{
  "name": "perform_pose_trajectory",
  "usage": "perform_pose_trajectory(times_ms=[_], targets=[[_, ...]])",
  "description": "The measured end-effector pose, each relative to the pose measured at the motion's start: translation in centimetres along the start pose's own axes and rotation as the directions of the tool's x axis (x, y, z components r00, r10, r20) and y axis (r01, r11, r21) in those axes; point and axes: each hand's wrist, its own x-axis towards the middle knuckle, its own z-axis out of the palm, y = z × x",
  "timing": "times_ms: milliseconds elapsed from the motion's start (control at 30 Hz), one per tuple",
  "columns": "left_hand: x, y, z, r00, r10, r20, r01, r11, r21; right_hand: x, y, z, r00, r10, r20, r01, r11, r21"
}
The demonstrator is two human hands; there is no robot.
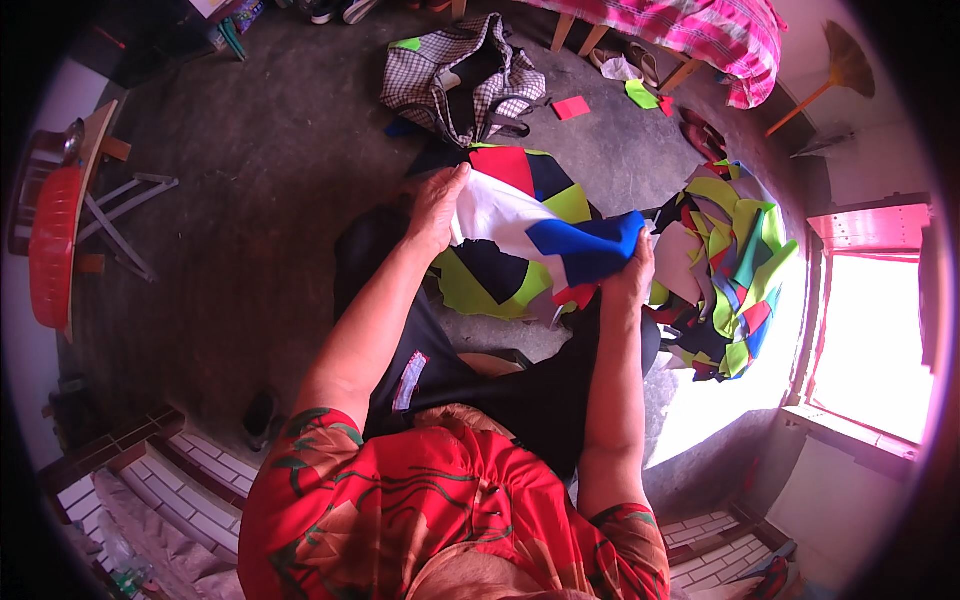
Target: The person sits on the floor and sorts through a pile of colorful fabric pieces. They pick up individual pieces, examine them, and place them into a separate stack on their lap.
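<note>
Between my two hands a patchwork cloth is stretched out, white toward the left and blue toward the right. My left hand pinches the white end, thumb on top. The blue end is gripped by my right hand, its fingers partly behind the fabric. Below and beyond it, over my lap and the floor, spreads a larger patchwork piece of black, lime green and red patches. I cannot tell whether the stretched cloth is joined to it.
At right lies a heap of coloured fabric scraps. Ahead stands an open checked bag; a red scrap and a green scrap lie beyond it. A red basin is at far left, a broom at far right.
</note>
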Motion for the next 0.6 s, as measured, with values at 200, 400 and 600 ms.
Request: perform_pose_trajectory(times_ms=[200, 400, 600], targets=[[0.5, -0.3, -0.2, 0.996, 0.077, -0.052, -0.07, 0.989, 0.134, -0.3, -2.3, -1.3, 0.953, 0.175, 0.248, -0.253, 0.909, 0.33], [0.5, -0.5, -0.3, 0.991, 0.1, -0.092, -0.081, 0.978, 0.193, -2.6, -3.9, 0.4, 0.883, 0.257, 0.394, -0.413, 0.825, 0.387], [-0.6, 0.5, 1.1, 0.999, -0.037, 0.03, 0.031, 0.985, 0.17, -1.5, -3.5, -0.8, 0.946, 0.189, 0.264, -0.275, 0.898, 0.344]])
